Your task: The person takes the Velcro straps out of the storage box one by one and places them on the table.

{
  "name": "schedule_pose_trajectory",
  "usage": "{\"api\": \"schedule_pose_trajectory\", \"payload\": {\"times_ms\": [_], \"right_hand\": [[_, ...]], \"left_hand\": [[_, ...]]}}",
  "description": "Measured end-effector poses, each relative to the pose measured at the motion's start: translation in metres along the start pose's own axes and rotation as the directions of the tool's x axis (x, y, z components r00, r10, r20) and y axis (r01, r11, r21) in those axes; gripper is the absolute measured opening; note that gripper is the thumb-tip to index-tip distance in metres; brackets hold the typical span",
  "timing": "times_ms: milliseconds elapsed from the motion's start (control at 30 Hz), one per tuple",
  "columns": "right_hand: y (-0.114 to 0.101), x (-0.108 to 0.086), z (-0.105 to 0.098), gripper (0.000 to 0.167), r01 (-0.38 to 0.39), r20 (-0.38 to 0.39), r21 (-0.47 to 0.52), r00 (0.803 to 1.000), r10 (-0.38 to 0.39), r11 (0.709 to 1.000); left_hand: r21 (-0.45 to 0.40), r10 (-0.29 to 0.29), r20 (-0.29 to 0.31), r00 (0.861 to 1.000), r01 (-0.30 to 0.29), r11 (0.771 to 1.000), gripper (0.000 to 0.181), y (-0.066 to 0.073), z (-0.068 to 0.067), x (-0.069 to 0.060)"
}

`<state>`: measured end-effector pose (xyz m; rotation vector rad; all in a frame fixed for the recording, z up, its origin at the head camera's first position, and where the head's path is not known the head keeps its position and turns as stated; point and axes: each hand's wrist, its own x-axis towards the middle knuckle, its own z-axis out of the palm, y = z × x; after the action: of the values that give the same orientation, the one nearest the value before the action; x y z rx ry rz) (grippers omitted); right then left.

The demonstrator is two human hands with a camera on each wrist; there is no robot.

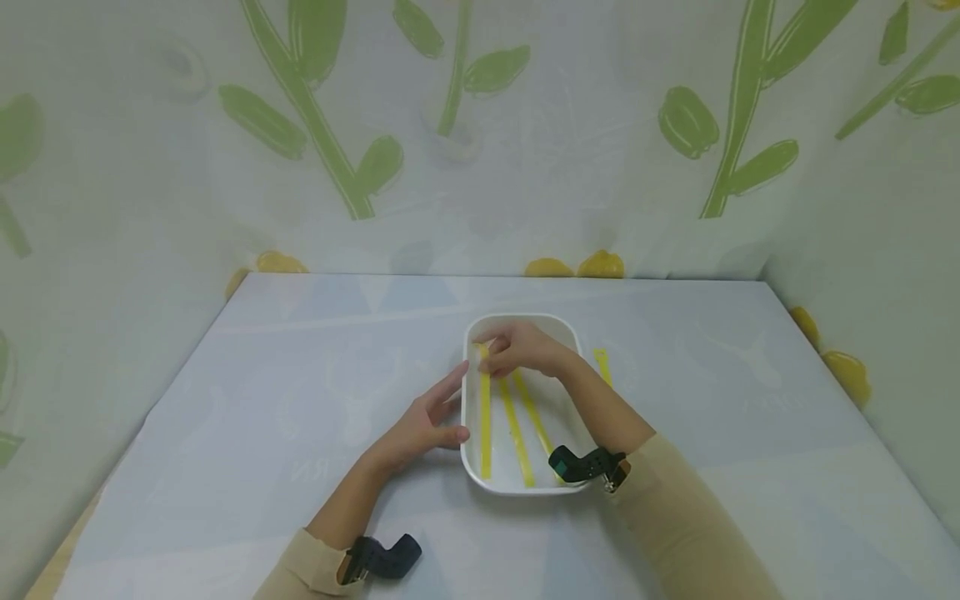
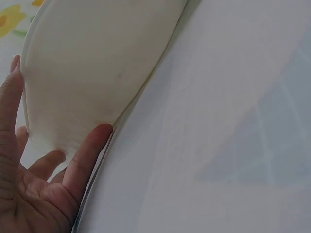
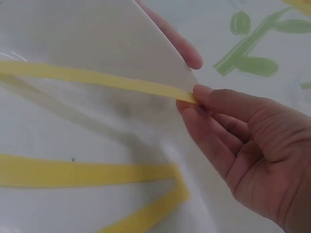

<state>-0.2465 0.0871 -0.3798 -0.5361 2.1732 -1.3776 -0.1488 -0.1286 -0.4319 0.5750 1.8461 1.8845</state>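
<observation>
Right hand (image 1: 519, 348) pinches leftmost yellow strip (image 1: 486, 427) by its far end; spread-fingered left hand (image 1: 422, 423) touches tray (image 1: 517, 492).

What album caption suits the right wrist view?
A right hand pinches one end of a yellow strip in a white tray.

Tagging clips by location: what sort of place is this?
Probably an indoor tabletop work booth: a pale table, leaf-patterned walls close around three sides of it, and a white tray of yellow strips on top. Can't tell what lies beyond.
</observation>
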Motion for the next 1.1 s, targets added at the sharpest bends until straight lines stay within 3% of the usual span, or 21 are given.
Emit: {"api": "schedule_pose_trajectory", "payload": {"times_ms": [133, 367, 633, 867, 1100], "right_hand": [[-0.002, 0.000, -0.001, 0.050, 0.066, -0.002, 0.063, 0.998, -0.066, 0.996], [-0.006, -0.002, -0.002, 0.049, 0.148, -0.039, 0.083, 0.989, -0.146, 0.985], [-0.007, -0.003, -0.008, 0.067, 0.270, -0.042, 0.133, 0.963, -0.267, 0.954], [-0.016, -0.008, -0.016, 0.082, 0.283, -0.086, 0.137, 0.958, -0.273, 0.949], [-0.030, -0.016, -0.027, 0.085, 0.292, -0.062, 0.142, 0.956, -0.286, 0.946]], "left_hand": [[0.015, 0.000, -0.004, 1.000, 0.000, 1.000, 0.094, 0.000, 0.000, 0.000], [0.022, -0.005, -0.012, 1.000, 0.005, 1.000, 0.096, 0.001, 0.000, -0.001], [0.002, -0.022, -0.016, 1.000, 0.022, 1.000, 0.096, 0.000, 0.000, 0.000], [0.012, -0.041, -0.023, 0.999, 0.041, 0.999, 0.095, -0.001, 0.002, -0.001], [0.000, -0.021, -0.022, 1.000, 0.021, 1.000, 0.094, 0.000, 0.003, 0.000]]}}
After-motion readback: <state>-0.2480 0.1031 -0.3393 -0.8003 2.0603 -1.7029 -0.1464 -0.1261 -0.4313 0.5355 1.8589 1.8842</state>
